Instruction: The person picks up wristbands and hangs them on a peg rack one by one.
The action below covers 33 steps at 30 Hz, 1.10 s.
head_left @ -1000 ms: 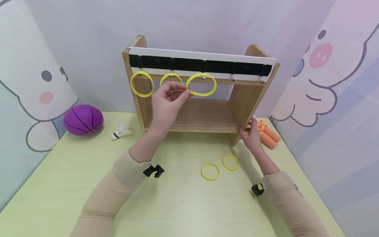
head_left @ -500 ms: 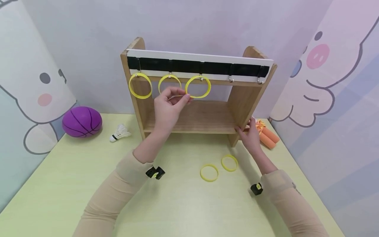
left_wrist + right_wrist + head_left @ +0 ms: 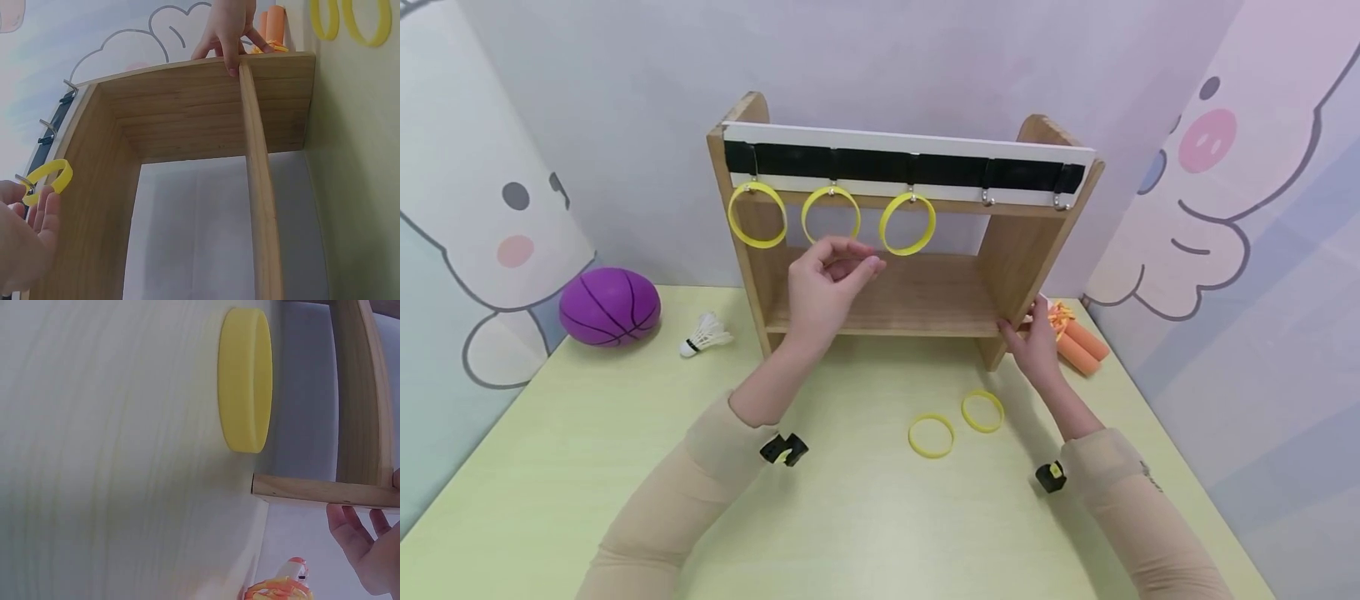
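A yellow wristband [image 3: 908,252] hangs from the third hook of the wooden shelf [image 3: 917,292]. Just below and to its left, my left hand [image 3: 823,287] holds nothing, its fingers loosely bent with the thumb near the fingertips. In the left wrist view those fingers are right beside the band [image 3: 62,178]. Another wristband [image 3: 763,244] hangs on the leftmost hook, and one more [image 3: 857,218] on the second, partly behind my left hand. My right hand [image 3: 1037,346] grips the shelf's right side panel low down, thumb in front and fingers on its outer face.
Two bare hooks [image 3: 987,198] are at the right of the black strip [image 3: 880,165]. Two wristbands [image 3: 932,456] lie on the table before the shelf. A purple ball [image 3: 610,307] and a shuttlecock [image 3: 706,335] are at left; an orange-handled skipping rope [image 3: 1081,346] is at right.
The left hand has let go of the third wristband and dropped slightly away; the band, earlier pinched and stretched sideways, now hangs from its hook. The right hand stays on the shelf.
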{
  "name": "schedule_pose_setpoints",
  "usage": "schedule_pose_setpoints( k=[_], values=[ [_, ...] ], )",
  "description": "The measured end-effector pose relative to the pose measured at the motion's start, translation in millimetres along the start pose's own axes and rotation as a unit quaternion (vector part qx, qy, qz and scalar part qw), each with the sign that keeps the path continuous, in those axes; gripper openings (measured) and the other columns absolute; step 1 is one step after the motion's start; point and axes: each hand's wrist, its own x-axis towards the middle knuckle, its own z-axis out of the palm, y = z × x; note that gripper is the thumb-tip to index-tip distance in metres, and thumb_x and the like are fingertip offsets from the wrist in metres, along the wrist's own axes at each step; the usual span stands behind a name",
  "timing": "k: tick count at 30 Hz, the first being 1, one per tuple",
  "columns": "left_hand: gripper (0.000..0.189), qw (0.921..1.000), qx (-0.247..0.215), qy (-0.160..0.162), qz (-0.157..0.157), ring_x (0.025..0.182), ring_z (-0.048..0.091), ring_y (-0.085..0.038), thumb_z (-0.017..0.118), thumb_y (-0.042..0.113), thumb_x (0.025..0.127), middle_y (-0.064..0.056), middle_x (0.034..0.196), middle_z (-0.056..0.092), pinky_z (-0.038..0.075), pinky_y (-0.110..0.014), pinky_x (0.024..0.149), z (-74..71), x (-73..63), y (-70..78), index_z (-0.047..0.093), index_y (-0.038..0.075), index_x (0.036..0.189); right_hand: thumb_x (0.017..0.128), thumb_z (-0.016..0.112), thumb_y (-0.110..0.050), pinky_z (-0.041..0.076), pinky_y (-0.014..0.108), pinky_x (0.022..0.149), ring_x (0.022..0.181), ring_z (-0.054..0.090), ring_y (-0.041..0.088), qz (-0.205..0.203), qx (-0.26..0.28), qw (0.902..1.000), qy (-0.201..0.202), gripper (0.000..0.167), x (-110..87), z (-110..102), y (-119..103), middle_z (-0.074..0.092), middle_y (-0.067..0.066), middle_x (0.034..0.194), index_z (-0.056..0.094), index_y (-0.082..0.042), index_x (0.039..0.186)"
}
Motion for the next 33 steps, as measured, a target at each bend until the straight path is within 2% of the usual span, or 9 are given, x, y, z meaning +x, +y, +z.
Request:
schedule_pose_setpoints(
  k=[4,7,13,18,23,28,31,33],
  values=[
    [0.024,0.9998,0.017,-0.011,-0.003,0.082,0.068,-0.015,0.074,0.011,0.081,-0.011,0.094,0.066,0.056,-0.027,0.076,-4.7,-8.1,-0.3,0.063,-0.002,0.098,0.089,0.065,-0.016,0.056,0.048,0.055,0.09,0.059,0.033,0.013,0.024,0.9996,0.0,0.063,0.7,0.2,2.9,0.049,0.02,0.121,0.028,-0.017,0.14],
    [0.026,0.9993,0.026,-0.026,-0.011,0.084,0.066,-0.015,0.074,0.012,0.081,-0.011,0.098,0.066,0.055,-0.025,0.077,-6.1,-13.6,-0.4,0.062,-0.001,0.101,0.089,0.066,-0.017,0.054,0.054,0.058,0.089,0.058,0.03,0.018,0.032,0.9993,0.003,0.063,0.9,-0.3,4.6,0.049,0.019,0.122,0.028,-0.019,0.14],
    [0.027,0.9947,0.047,-0.086,-0.03,0.088,0.065,-0.016,0.073,0.011,0.082,-0.011,0.1,0.065,0.055,-0.025,0.078,-3.5,-25.1,-5.8,0.062,0.003,0.105,0.089,0.066,-0.017,0.054,0.055,0.059,0.09,0.057,0.029,0.024,0.034,0.9991,0.005,0.064,0.3,-0.5,4.0,0.048,0.02,0.122,0.028,-0.019,0.14],
    [0.029,0.9863,0.079,-0.14,-0.036,0.087,0.065,-0.015,0.075,0.01,0.081,-0.008,0.099,0.065,0.055,-0.025,0.078,-1.4,-36.7,-17.7,0.062,0.006,0.107,0.089,0.066,-0.016,0.056,0.048,0.056,0.092,0.058,0.033,0.026,0.037,0.999,0.003,0.064,0.1,0.8,4.5,0.048,0.021,0.123,0.029,-0.02,0.141],
    [0.033,0.9707,0.14,-0.191,-0.039,0.09,0.063,-0.015,0.076,0.012,0.08,-0.004,0.102,0.064,0.054,-0.028,0.082,0.9,-49.3,-35.6,0.062,0.009,0.11,0.089,0.066,-0.016,0.056,0.042,0.053,0.091,0.058,0.032,0.023,0.034,0.9992,0.004,0.064,0.3,2.0,6.0,0.048,0.02,0.123,0.029,-0.021,0.141],
    [0.038,0.9536,0.176,-0.242,-0.035,0.095,0.061,-0.02,0.078,0.012,0.078,-0.003,0.103,0.063,0.053,-0.035,0.084,4.0,-59.0,-52.2,0.062,0.007,0.112,0.089,0.065,-0.016,0.055,0.048,0.055,0.088,0.058,0.027,0.013,0.028,0.9995,0.011,0.062,1.0,2.4,6.6,0.05,0.019,0.123,0.03,-0.019,0.14],
    [0.041,0.94,0.196,-0.278,-0.03,0.096,0.061,-0.024,0.079,0.013,0.077,-0.004,0.105,0.063,0.053,-0.037,0.083,4.5,-64.7,-63.4,0.062,0.006,0.113,0.089,0.065,-0.016,0.054,0.053,0.056,0.088,0.059,0.029,0.007,0.028,0.9995,0.01,0.062,1.2,2.5,8.2,0.049,0.019,0.123,0.03,-0.019,0.14],
    [0.042,0.9253,0.222,-0.306,-0.028,0.097,0.061,-0.023,0.079,0.016,0.077,-0.002,0.108,0.062,0.054,-0.035,0.082,3.8,-68.9,-71.8,0.062,0.008,0.114,0.089,0.065,-0.017,0.054,0.053,0.057,0.089,0.059,0.029,0.007,0.029,0.9995,0.01,0.063,1.6,2.7,9.5,0.049,0.02,0.123,0.03,-0.019,0.14]
  ],
)
